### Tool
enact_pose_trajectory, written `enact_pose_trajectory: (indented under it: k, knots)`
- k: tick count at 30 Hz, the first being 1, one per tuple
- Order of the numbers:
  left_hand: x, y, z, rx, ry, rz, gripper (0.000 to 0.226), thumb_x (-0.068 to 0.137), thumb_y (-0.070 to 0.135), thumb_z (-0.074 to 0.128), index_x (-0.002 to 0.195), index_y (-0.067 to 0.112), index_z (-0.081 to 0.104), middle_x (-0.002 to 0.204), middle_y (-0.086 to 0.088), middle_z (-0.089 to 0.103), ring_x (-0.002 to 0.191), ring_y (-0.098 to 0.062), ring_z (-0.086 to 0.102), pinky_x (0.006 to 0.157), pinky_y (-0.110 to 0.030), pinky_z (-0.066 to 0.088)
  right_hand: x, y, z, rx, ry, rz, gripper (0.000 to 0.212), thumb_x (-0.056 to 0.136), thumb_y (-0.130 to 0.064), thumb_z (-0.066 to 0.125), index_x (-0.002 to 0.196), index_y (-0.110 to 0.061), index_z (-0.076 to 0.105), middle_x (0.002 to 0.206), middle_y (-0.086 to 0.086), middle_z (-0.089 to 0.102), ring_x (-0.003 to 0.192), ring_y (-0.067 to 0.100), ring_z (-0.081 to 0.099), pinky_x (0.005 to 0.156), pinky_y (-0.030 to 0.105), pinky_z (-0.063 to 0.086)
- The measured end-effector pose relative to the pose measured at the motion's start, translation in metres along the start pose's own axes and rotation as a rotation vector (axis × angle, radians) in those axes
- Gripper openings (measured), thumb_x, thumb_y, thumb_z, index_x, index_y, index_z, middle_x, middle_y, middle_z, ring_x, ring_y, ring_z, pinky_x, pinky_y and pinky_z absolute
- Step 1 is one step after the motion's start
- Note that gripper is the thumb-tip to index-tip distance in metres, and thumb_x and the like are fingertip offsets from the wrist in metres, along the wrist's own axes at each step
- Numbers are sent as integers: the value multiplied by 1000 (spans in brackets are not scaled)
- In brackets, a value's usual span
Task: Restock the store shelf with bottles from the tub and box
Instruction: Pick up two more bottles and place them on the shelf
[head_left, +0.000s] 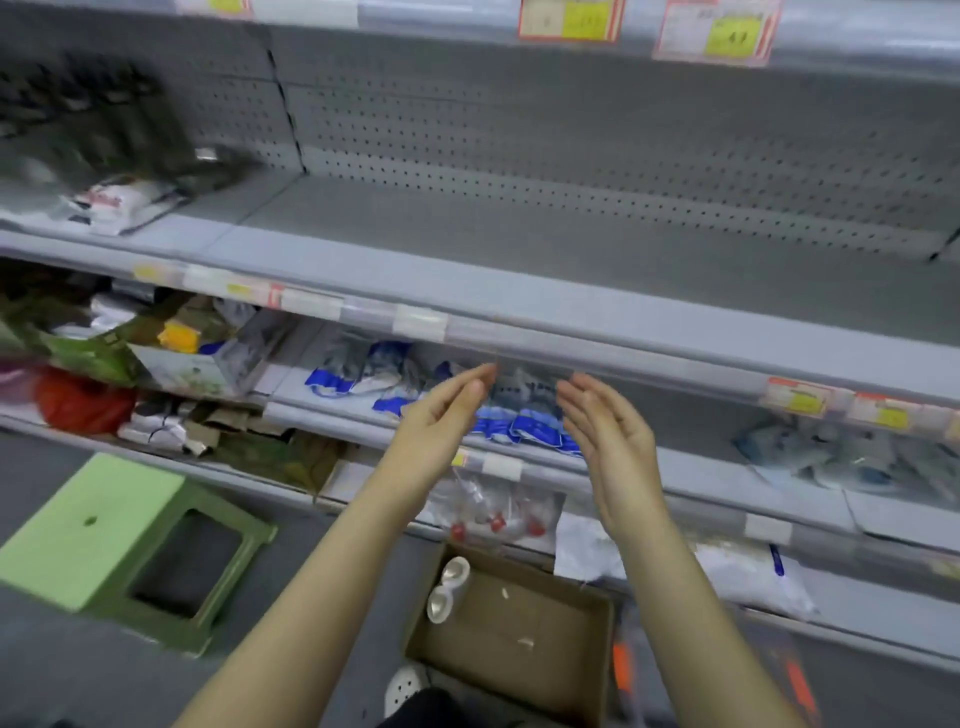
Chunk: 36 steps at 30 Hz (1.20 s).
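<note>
The left hand (441, 415) and right hand (613, 447) hang empty, fingers spread, above the box (524, 618), whose two white bottles (448, 590) sit against its left wall, nearer the left hand

The box (519, 629) sits on the floor before the shelf (519, 249), with two bottles (447, 587) at its left wall. The stool (104, 530) stands left of the box. Packets (524, 415) lie on the lower shelf (701, 462), behind the left hand (441, 415) and right hand (613, 441).
</note>
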<state>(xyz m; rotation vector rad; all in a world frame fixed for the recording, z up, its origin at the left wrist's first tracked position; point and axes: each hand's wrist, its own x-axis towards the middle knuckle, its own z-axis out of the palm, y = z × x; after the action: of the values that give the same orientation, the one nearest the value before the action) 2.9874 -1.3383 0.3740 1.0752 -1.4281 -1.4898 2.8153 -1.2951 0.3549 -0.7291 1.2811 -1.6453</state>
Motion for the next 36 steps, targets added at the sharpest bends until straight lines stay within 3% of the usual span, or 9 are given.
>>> enact_pose_trajectory:
  k: [2,8,13,15,19,23,27,31,36]
  knots:
    - [-8,-15,-5,5,6,-47,39,87,46,50,123,33,59,129,14,61,125,-5,54,108,-32,43,-6,20,0,-19,2,69,21,100,-11,49,115,-13,64,114,5,71,112,17,65,103,34,47]
    - [-17,-60,-24,-20,24,-171,36,82,49,53,116,38,63,125,14,65,123,-4,56,109,-33,41,-16,62,8,-55,47,180,16,94,-12,57,105,-16,68,115,9,70,112,21,65,106,39,45]
    - [-13,-89,-37,-45,67,-299,21,98,31,50,113,36,63,124,13,65,120,-5,57,95,-19,49,-10,92,15,-106,93,249,19,88,-19,63,106,-16,69,119,10,69,117,22,62,106,40,45]
    - [-12,-101,-44,-32,73,-329,20,99,30,50,110,37,65,120,15,67,118,-3,58,103,-26,45,-9,102,19,-116,103,270,17,87,-23,65,104,-20,70,119,10,68,117,23,62,103,39,46]
    - [-12,-130,-56,-46,102,-424,20,99,28,51,112,35,64,121,9,68,114,-5,61,105,-31,44,-11,130,24,-143,147,315,41,62,-58,80,92,-32,77,118,7,70,112,20,65,100,36,48]
    - [-15,-166,-66,-48,128,-514,18,97,27,53,109,33,65,113,12,68,116,-10,60,109,-36,41,-16,166,22,-156,180,380,24,79,-39,71,99,-27,75,131,6,62,122,19,59,108,42,43]
    - [-21,-210,-71,-65,117,-625,16,97,25,54,105,30,66,111,10,69,115,-12,60,108,-34,42,-21,213,15,-128,250,456,18,96,-9,54,100,-18,69,121,11,67,115,21,63,106,38,44]
    - [-28,-269,-70,7,77,-707,31,97,33,56,121,16,67,121,0,68,120,-14,58,110,-40,40,-25,265,6,-138,286,549,21,98,-5,50,96,-18,66,123,19,64,118,27,61,105,36,45]
    - [-36,-346,-62,69,81,-821,30,97,31,56,120,14,66,117,-1,66,112,-14,59,103,-28,43,-29,331,-19,-181,292,638,20,96,-5,53,86,-18,66,127,18,63,120,29,59,109,40,42]
